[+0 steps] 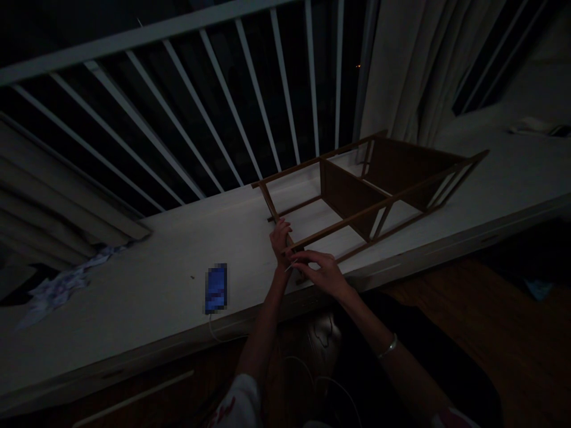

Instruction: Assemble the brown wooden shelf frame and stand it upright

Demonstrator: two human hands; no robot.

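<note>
A brown wooden shelf frame (pixel 352 224) with several flat panels lies on its side on a pale ledge. My left hand (pixel 281 236) is closed round the bar at its near left end. Close beside it, my right hand (pixel 322 272) pinches a thin, light-coloured rod (pixel 291 265) at the frame's corner, between thumb and fingers. The dim light hides the rod's exact kind and whether its tip touches the wood.
A phone with a blue screen (pixel 216 289) lies on the ledge (pixel 169 261) to the left, a white cable (pixel 214 333) hanging from it. White railings (pixel 223 95) stand behind. Curtains (pixel 397 65) hang at both sides, and crumpled cloth (pixel 66 288) lies at far left.
</note>
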